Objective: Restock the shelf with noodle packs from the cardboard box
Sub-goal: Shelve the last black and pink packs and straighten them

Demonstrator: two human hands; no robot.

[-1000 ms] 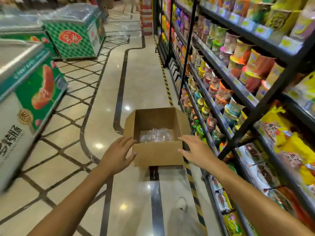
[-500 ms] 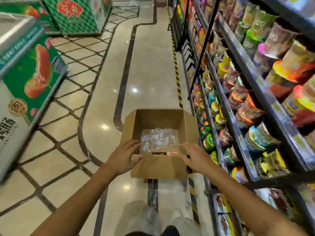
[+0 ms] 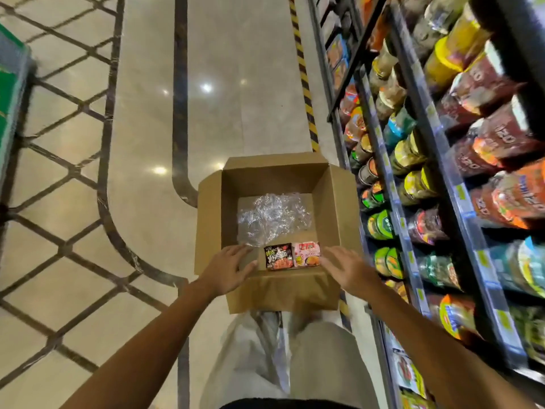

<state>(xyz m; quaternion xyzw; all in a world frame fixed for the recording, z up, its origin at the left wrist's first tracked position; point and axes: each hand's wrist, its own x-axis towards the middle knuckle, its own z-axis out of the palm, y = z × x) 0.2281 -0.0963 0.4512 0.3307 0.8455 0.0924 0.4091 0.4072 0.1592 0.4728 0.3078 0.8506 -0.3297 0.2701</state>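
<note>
Both hands reach over the near wall of an open cardboard box (image 3: pixel 330 202) standing on a polished shop floor (image 3: pixel 141 143). The left hand (image 3: pixel 228 268) has its fingers spread and nearly straight, holding nothing, its fingertips at the box's near left corner; whether they touch the cardboard cannot be told. The right hand (image 3: pixel 349 268) is likewise spread and empty over the near right corner. Between the two hands, against the near wall inside the box, lie two noodle packs side by side: a black pack (image 3: pixel 278 256) nearer the left hand and a pink pack (image 3: pixel 306 254) nearer the right. Beyond the fingertips, crumpled clear plastic wrap (image 3: pixel 272 218) covers the box bottom. Past the right hand, the shelf (image 3: pixel 460 208) carries rows of cup noodles. Compared with half a second earlier, the view has tipped steeply downward, so the box interior and both packs now show plainly, and the person's pale trousers (image 3: pixel 321 361) fill the foreground.
</note>
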